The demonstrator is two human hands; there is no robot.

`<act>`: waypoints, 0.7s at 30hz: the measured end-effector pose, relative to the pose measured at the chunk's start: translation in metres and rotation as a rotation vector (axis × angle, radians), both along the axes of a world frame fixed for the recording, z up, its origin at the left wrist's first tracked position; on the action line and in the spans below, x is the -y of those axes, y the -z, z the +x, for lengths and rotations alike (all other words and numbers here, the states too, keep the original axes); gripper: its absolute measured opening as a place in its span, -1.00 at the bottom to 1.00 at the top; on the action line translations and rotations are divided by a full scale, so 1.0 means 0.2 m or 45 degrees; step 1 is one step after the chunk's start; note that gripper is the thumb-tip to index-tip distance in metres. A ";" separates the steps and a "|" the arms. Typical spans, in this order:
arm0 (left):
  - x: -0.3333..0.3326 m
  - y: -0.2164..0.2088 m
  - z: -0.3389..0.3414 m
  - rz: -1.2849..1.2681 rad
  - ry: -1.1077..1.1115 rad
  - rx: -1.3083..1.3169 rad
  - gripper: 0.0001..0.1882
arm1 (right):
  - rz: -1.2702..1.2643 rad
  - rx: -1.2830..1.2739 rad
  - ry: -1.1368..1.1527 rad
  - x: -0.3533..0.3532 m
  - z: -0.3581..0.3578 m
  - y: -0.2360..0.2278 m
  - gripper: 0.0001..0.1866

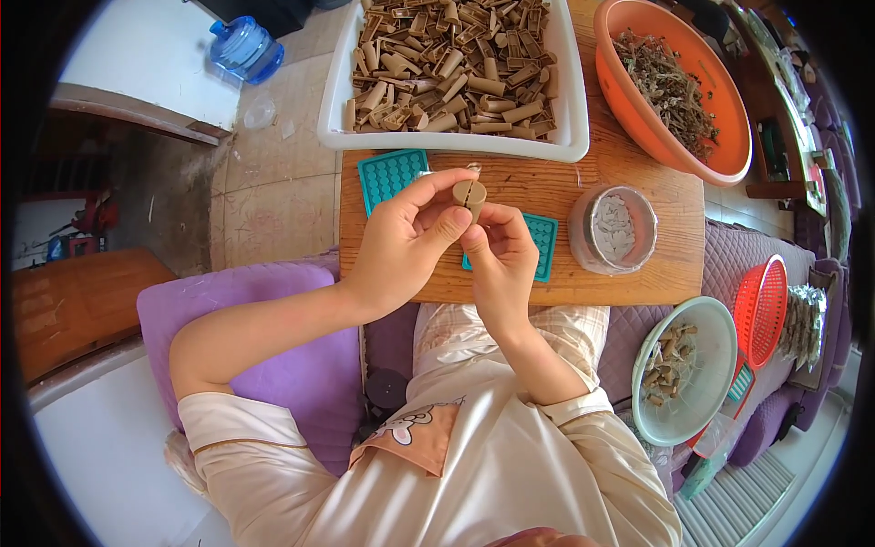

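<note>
A small tan plastic cylinder (470,194) with a dark slit across its round end is held between my two hands, above the wooden table (547,187). My left hand (406,239) pinches it from the left with thumb and fingers. From the right, the thumb and curled fingers of my right hand (503,260) close on its lower part. A small shiny loop (473,168) shows just beyond its top; whether it is attached I cannot tell. Under the hands lie a teal tray with round bumps (390,178) and a second teal tray (544,244), partly hidden by my right hand.
A white tub (456,142) heaped with tan plastic pieces (456,77) stands at the far side. An orange basin (663,153) is far right, a round tub of whitish bits (585,239) nearer. Beside me at right are a pale green basin (649,407) and a red basket (758,314).
</note>
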State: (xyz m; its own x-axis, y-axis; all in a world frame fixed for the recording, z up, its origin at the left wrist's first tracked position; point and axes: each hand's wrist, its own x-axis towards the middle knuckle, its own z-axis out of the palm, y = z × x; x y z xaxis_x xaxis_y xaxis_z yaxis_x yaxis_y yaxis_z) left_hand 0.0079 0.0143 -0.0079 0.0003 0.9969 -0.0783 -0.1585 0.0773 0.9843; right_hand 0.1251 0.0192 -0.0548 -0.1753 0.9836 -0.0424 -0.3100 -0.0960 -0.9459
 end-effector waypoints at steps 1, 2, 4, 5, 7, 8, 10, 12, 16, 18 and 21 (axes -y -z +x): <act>0.00 0.00 0.00 -0.002 0.004 -0.057 -0.67 | 0.026 0.025 -0.022 -0.01 0.00 0.00 -0.79; 0.00 0.01 0.01 -0.004 0.007 -0.114 -0.66 | 0.024 0.026 -0.019 -0.01 0.01 0.02 -0.79; 0.01 0.03 0.03 0.035 0.011 -0.142 -0.66 | 0.064 0.054 -0.054 -0.01 0.00 0.05 -0.80; 0.01 0.03 0.03 0.075 0.012 -0.171 -0.65 | 0.063 0.054 -0.055 -0.01 0.00 0.05 -0.80; 0.02 0.04 0.02 0.204 0.055 -0.430 -0.65 | 0.080 0.094 -0.170 -0.01 -0.02 0.02 -0.83; 0.02 0.04 0.01 0.334 0.099 -0.688 -0.63 | 0.100 0.178 -0.240 0.01 -0.02 0.04 -0.89; 0.03 0.05 0.01 0.419 0.123 -0.756 -0.58 | 0.175 0.278 -0.266 0.03 -0.01 0.02 -0.91; 0.02 0.05 0.02 0.578 0.137 -0.837 -0.56 | 0.316 0.317 -0.191 0.05 -0.03 0.03 -0.92; 0.02 0.04 0.02 0.570 0.194 -0.838 -0.60 | 0.420 0.323 -0.138 0.07 -0.05 0.06 -0.92; 0.01 0.06 0.01 0.549 0.207 -0.821 -0.59 | 0.483 0.350 -0.199 0.05 -0.03 0.07 -0.94; 0.01 0.07 0.00 0.331 0.228 -0.743 -0.57 | 0.283 0.508 -0.502 -0.04 0.07 0.01 -0.87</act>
State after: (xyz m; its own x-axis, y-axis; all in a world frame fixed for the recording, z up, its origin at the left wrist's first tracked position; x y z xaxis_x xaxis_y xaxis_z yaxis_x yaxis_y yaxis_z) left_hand 0.0072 0.0123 -0.0213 0.1983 0.9718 0.1273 0.3995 -0.1988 0.8949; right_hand 0.1389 0.0273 -0.0563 -0.5411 0.8408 0.0192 0.0920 0.0819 -0.9924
